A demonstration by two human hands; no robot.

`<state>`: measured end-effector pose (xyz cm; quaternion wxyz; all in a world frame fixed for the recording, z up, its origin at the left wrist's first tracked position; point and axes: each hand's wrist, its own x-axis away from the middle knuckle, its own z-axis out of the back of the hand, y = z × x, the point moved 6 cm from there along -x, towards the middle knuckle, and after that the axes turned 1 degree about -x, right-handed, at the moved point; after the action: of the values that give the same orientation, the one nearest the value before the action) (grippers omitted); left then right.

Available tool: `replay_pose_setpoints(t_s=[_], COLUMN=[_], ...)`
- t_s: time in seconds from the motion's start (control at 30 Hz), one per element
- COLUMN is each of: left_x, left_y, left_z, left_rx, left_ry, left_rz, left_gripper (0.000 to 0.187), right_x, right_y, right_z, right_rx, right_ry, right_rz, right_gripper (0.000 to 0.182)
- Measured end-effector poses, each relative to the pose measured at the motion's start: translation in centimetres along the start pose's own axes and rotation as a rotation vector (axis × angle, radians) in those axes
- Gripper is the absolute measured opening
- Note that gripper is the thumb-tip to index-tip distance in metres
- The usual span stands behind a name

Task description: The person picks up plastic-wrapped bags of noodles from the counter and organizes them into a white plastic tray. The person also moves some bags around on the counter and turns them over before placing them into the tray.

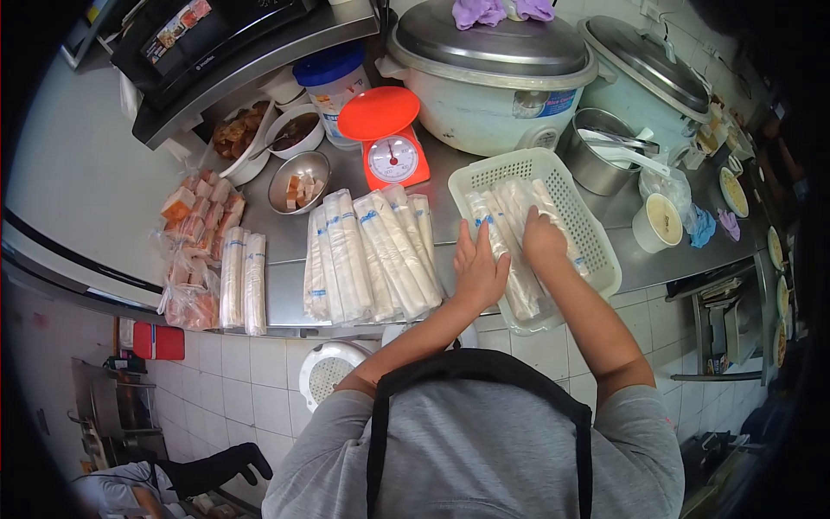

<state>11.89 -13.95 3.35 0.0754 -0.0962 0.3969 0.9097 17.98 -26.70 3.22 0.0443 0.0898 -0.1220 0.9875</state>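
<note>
A pale perforated basket (pixel 607 251) at the counter's front edge holds several long white plastic-wrapped packs (pixel 517 281) with blue print. My left hand (pixel 481 270) lies over the packs at the basket's left side, its fingers stretched out. To its right, my right hand (pixel 545 240) is curled down onto a pack in the basket; its fingertips are partly hidden. Left of the basket, more of these long packs (pixel 372 255) lie in a stacked group on the counter. Two or so further packs (pixel 243 281) lie apart, farther left.
Behind stand an orange kitchen scale (pixel 394 160), a large lidded cooker (pixel 484 112) and a steel pot (pixel 596 164) with utensils. Bagged meat cubes (pixel 199 216) and a metal bowl (pixel 281 195) are at left. A paper cup (pixel 657 223) stands right. Another person (pixel 130 489) is lower left.
</note>
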Motion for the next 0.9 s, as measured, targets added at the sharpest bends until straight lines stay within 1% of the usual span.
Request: replay_pose_setpoints(t_s=[0.03,0.13,0.23,0.4,0.5,0.6,0.63,0.7,0.73,0.77,0.8,0.83,0.87,0.9], left_x=[-0.1,0.0,0.0,-0.1,0.0,-0.3,-0.7,-1.6,-1.1,-0.2,0.7,2.4,4.4,5.7], left_y=[0.0,0.1,-0.1,-0.4,-1.1,-1.2,-1.6,-6.1,-10.2,-13.5,-17.6,-21.7,-24.3,-27.1], left_z=[0.0,0.1,-0.1,-0.2,-0.2,3.6,6.6,12.7,16.3,20.3,23.9,27.3,30.6,33.3], left_rx=[-0.004,0.008,-0.005,-0.024,0.005,0.186,0.146,-0.048,0.046,-0.065,-0.260,-0.346,-0.474,-0.663], left_ry=[0.001,-0.003,0.016,0.021,0.030,0.049,0.151,0.391,0.469,0.598,0.590,0.662,0.743,0.719], left_rz=[0.002,0.018,0.022,0.061,0.046,-0.095,-0.130,-0.170,-0.085,0.027,0.097,0.235,0.327,0.473], left_gripper=[0.062,0.062,0.062,0.063,0.065,0.064,0.060,0.053,0.049,0.044,0.041,0.041,0.043,0.049], right_x=[0.4,1.7,1.7,2.1,1.6,1.7,1.8,1.8,1.9,2.0,2.0,1.9,1.9,2.1], right_y=[-0.2,-0.6,-0.1,-0.9,-0.9,-0.9,-0.8,-0.8,-0.9,-1.0,-1.0,-1.0,-1.0,-1.1], right_z=[-0.5,-1.7,-2.4,-3.2,-3.7,-3.5,-3.5,-3.8,-3.8,-3.8,-3.8,-3.9,-4.0,-3.9], right_rx=[0.031,0.149,0.008,0.027,0.068,0.059,0.050,0.048,0.044,0.058,0.064,0.069,0.073,0.075], right_ry=[0.013,0.071,-0.005,-0.104,-0.120,-0.122,-0.124,-0.106,-0.093,-0.090,-0.085,-0.080,-0.076,-0.078], right_rz=[-0.011,0.079,0.086,0.056,0.047,0.074,0.079,0.089,0.091,0.089,0.092,0.093,0.092,0.088], right_gripper=[0.050,0.059,0.066,0.079,0.082,0.085,0.085,0.086,0.086,0.085,0.085,0.085,0.085,0.084])
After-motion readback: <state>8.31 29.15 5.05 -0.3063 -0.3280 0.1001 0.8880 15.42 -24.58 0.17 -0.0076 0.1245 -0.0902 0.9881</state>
